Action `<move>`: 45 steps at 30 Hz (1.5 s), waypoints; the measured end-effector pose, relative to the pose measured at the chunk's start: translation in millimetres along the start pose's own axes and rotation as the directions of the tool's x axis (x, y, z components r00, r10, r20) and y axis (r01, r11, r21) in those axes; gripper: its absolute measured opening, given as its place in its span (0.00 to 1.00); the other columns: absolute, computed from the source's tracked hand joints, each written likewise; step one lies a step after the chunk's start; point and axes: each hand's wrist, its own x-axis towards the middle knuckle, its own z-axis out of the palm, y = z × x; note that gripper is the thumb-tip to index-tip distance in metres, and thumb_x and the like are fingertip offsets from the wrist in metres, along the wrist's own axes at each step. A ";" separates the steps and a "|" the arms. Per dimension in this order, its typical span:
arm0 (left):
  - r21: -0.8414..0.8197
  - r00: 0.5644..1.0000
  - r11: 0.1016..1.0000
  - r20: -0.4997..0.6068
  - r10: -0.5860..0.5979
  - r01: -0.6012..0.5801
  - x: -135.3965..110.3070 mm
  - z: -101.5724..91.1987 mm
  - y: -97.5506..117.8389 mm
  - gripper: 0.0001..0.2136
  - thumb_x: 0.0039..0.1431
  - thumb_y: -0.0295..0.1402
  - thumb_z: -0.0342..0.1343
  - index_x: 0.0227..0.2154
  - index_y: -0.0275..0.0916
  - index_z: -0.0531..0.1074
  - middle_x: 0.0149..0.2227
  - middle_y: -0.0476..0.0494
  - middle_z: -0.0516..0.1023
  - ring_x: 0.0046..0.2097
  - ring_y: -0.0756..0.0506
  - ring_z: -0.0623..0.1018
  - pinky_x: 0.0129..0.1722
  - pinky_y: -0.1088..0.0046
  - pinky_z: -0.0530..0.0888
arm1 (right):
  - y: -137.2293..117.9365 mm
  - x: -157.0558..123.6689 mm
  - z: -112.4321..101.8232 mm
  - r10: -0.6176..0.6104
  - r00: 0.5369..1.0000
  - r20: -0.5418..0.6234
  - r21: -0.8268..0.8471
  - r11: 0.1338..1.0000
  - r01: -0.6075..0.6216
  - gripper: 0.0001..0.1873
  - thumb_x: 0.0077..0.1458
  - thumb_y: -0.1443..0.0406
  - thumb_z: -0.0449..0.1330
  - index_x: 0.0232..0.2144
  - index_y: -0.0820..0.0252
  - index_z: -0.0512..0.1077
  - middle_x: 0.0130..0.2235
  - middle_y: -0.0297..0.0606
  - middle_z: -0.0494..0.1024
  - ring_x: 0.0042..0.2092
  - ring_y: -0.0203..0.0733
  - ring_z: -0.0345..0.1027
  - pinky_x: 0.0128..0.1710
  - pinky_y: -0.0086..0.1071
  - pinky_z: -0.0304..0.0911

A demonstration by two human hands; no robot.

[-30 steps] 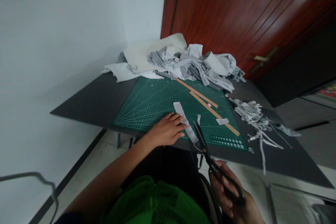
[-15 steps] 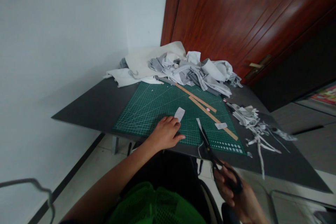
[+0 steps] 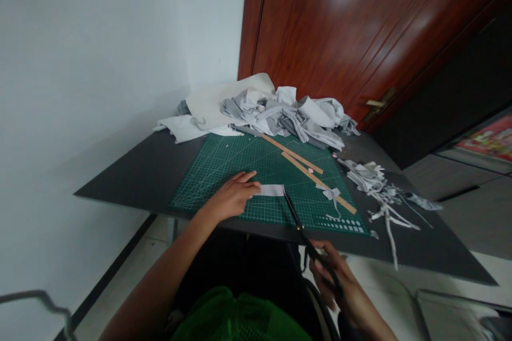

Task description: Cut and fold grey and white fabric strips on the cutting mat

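Head view: the left hand (image 3: 233, 197) lies over the near half of the cutting mat (image 3: 216, 170), fingers partly extended and slightly spread at the left end of a pale fabric strip (image 3: 272, 190); whether it pinches the strip or only presses it down cannot be told; the right hand (image 3: 349, 289) is off the mat's near edge, fingers curled around the handles of black scissors (image 3: 300, 228); the blades reach in over the mat and appear closed or nearly so.

The strip lies on the mat, near its middle; its long axis runs left to right, roughly parallel to the mat's near edge, with the uncovered end pointing right; the scissors point away from the body and slightly left, crosswise to the strip, tips at that end; contact between tip and fabric cannot be confirmed. The left-hand placement presumably steadies the strip and leaves its right end accessible to the blades; the low right-hand position likely gives the blades their crosswise angle.

Further out, two wooden slats (image 3: 294, 154) lie aslant on the mat's right half; a pale scrap (image 3: 331, 194) rests over the nearer slat, and a small pink disc (image 3: 311, 170) sits beside it; beyond the mat's far edge, a fabric pile (image 3: 288, 112) occupies the bench (image 3: 132, 181); right of the mat lies a heap of offcuts (image 3: 370, 176).
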 end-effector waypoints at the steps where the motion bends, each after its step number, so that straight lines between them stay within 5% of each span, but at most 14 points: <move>1: 0.057 1.000 0.998 -0.014 -0.005 0.005 -0.2 -0.9 0.3 0.24 0.59 0.15 0.49 0.53 0.43 0.73 0.61 0.48 0.74 0.71 0.42 0.60 0.69 0.55 0.60 | -0.4 3.5 2.2 0.014 1.000 0.014 -0.001 1.000 -0.014 0.29 0.57 0.48 0.67 0.52 0.53 0.63 0.22 0.19 0.62 0.16 0.24 0.47 0.13 0.18 0.47; 5: 0.194 0.995 0.979 -0.088 -0.050 0.066 3.7 6.4 21.4 0.25 0.59 0.15 0.50 0.57 0.41 0.71 0.62 0.40 0.71 0.68 0.40 0.63 0.64 0.56 0.65 | -4.4 18.3 12.3 0.052 0.999 -0.008 0.105 0.993 -0.051 0.30 0.52 0.48 0.70 0.50 0.52 0.64 0.24 0.20 0.64 0.16 0.24 0.49 0.12 0.18 0.48; 8: 0.157 0.990 0.983 -0.123 -0.074 0.093 8.7 20.9 45.9 0.17 0.67 0.30 0.52 0.58 0.40 0.70 0.63 0.39 0.70 0.67 0.38 0.64 0.63 0.56 0.65 | -5.4 21.3 19.8 0.091 0.995 -0.044 0.198 0.977 -0.081 0.30 0.49 0.47 0.71 0.47 0.51 0.65 0.25 0.20 0.64 0.16 0.24 0.49 0.11 0.17 0.46; 10: 0.138 0.990 0.985 -0.105 -0.090 0.105 11.1 28.3 57.6 0.23 0.68 0.42 0.54 0.61 0.38 0.66 0.67 0.36 0.64 0.69 0.35 0.60 0.66 0.51 0.60 | -2.2 16.9 22.7 0.110 0.992 -0.061 0.223 0.970 -0.094 0.31 0.47 0.46 0.71 0.47 0.51 0.65 0.25 0.20 0.63 0.16 0.24 0.49 0.11 0.17 0.46; 13: 0.130 0.994 0.986 -0.052 -0.100 0.106 12.8 30.3 65.6 0.26 0.67 0.50 0.53 0.60 0.39 0.67 0.63 0.36 0.68 0.65 0.34 0.64 0.65 0.50 0.59 | 7.3 2.8 23.4 0.120 0.989 -0.084 0.227 0.969 -0.098 0.32 0.47 0.46 0.71 0.47 0.51 0.65 0.25 0.21 0.64 0.17 0.24 0.49 0.12 0.17 0.47; 20: 0.149 0.998 0.987 0.016 -0.067 0.064 15.1 28.0 80.9 0.30 0.66 0.55 0.50 0.60 0.35 0.67 0.57 0.34 0.73 0.55 0.33 0.70 0.55 0.52 0.67 | 8.6 -26.9 22.6 0.195 0.978 -0.068 0.224 0.959 -0.175 0.34 0.47 0.44 0.71 0.49 0.51 0.65 0.25 0.21 0.63 0.17 0.24 0.47 0.11 0.18 0.48; 27: 0.071 0.994 0.992 0.025 -0.106 0.104 16.6 41.4 76.0 0.37 0.65 0.58 0.49 0.66 0.36 0.60 0.68 0.36 0.63 0.70 0.30 0.56 0.69 0.48 0.51 | 4.6 -25.4 18.7 0.168 0.980 -0.106 0.185 0.972 -0.146 0.32 0.50 0.46 0.70 0.50 0.51 0.64 0.26 0.22 0.65 0.17 0.24 0.47 0.13 0.18 0.47; 35: 0.056 0.992 0.991 0.025 -0.122 0.120 19.5 44.0 73.9 0.43 0.58 0.69 0.44 0.67 0.42 0.61 0.69 0.40 0.63 0.70 0.29 0.58 0.69 0.45 0.50 | 9.3 -24.3 9.4 0.132 0.987 -0.097 0.104 0.987 -0.121 0.30 0.56 0.47 0.67 0.52 0.51 0.63 0.24 0.20 0.62 0.16 0.24 0.45 0.14 0.19 0.45; 45: 0.043 0.988 0.991 0.091 -0.128 0.124 20.7 45.9 71.6 0.53 0.52 0.74 0.42 0.69 0.35 0.56 0.71 0.37 0.58 0.73 0.30 0.51 0.71 0.48 0.44 | 5.3 -19.3 12.0 0.065 0.996 -0.066 -0.087 0.994 -0.070 0.29 0.60 0.46 0.62 0.54 0.54 0.60 0.19 0.18 0.60 0.15 0.26 0.46 0.14 0.20 0.44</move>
